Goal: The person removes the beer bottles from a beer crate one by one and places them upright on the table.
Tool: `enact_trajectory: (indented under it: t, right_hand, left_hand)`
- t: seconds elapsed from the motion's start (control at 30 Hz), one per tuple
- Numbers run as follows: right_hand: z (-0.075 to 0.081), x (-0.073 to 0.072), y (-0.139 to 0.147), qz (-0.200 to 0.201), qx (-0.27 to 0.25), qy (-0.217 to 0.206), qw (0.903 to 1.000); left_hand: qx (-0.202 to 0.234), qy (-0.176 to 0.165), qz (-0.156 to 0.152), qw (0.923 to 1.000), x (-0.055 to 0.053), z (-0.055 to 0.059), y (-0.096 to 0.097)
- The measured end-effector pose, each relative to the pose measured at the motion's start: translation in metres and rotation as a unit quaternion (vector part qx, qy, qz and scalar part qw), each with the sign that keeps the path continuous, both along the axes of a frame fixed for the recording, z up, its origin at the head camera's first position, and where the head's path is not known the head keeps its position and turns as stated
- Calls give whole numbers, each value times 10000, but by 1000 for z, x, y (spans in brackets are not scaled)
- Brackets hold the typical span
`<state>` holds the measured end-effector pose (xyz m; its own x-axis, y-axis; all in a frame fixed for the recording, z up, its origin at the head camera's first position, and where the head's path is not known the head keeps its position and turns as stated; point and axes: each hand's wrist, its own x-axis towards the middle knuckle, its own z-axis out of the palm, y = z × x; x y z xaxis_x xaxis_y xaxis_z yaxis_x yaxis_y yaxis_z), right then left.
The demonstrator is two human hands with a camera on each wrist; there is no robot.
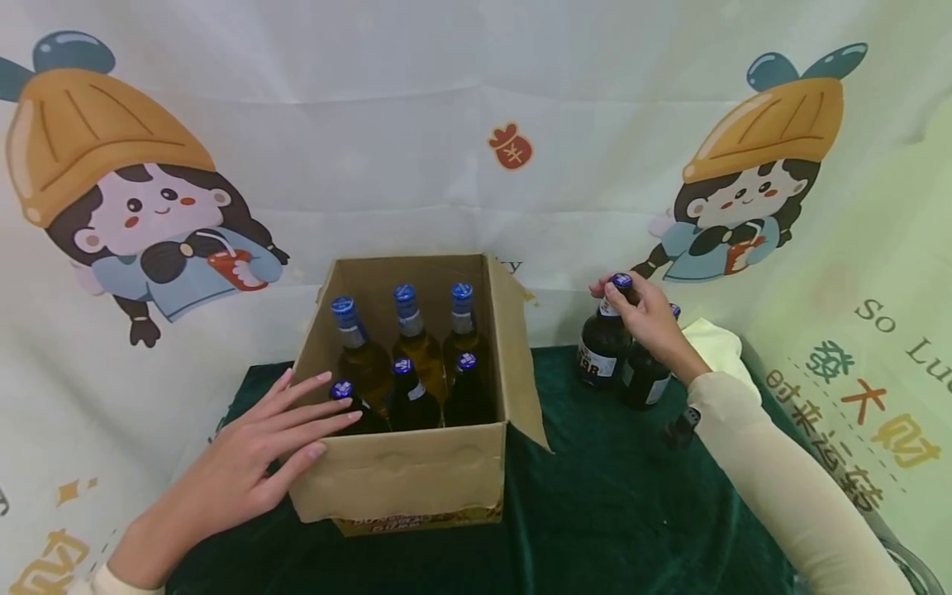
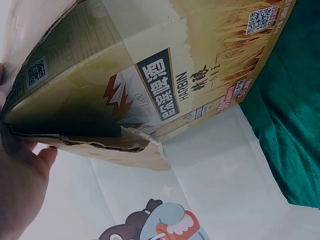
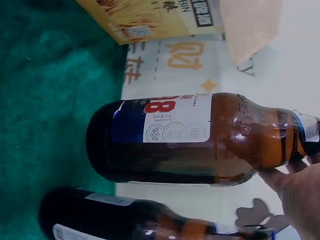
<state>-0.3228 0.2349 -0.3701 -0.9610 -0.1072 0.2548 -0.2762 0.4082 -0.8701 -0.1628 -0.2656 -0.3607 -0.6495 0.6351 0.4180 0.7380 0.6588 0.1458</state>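
Observation:
My right hand (image 1: 653, 318) grips the neck of a brown glass beer bottle (image 1: 599, 351) to the right of the carton. In the right wrist view that bottle (image 3: 175, 142) shows a white and dark blue label with red print. Right beside it stands a second beer bottle (image 1: 645, 376), partly covered by my forearm. My left hand (image 1: 256, 450) lies with extended fingers over the near left corner of an open cardboard beer carton (image 1: 416, 475). Its fingertips reach a blue bottle cap (image 1: 341, 389). Inside, several capped beer bottles (image 1: 413, 355) stand upright in two rows.
Dark green cloth (image 1: 617, 512) covers the table. A carton flap (image 1: 521, 364) sticks out toward the right. Pale yellow fabric (image 1: 717, 347) lies behind my right forearm, and a small dark object (image 1: 680, 427) sits below the wrist. A printed white curtain (image 1: 387, 165) hangs behind.

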Motion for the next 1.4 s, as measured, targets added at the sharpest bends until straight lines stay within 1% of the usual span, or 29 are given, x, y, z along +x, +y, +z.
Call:
enact_trajectory:
  t: [0.2, 0.33, 0.53, 0.8, 1.03, 1.27, 1.4]
  right_hand:
    - [-13, 0, 1, -33, -40, -105, 9999]
    - [-17, -1, -1, 4, -89, -213, 9997]
    - [-22, -1, -1, 28, -93, -245, 9997]
    - [-38, 0, 0, -2, 63, -261, 9996]
    - [-51, 3, -1, 153, 61, -361, 9992]
    - [-53, 3, 0, 175, -64, -308, 9994]
    - [-52, 0, 2, 75, -34, -250, 9997]
  left_hand:
    - [-6, 55, -1, 10000, -1, 0, 0]
    - [17, 58, 25, 10000, -1, 2, -1]
    - [-31, 54, 10, 10000, 0, 4, -1]
    - [-48, 79, 10, 10000, 1, 1, -1]
    - [-15, 29, 77, 10000, 4, -2, 0]
    - [40, 41, 66, 10000, 3, -2, 0]
    - [51, 53, 49, 10000, 0, -1, 0]
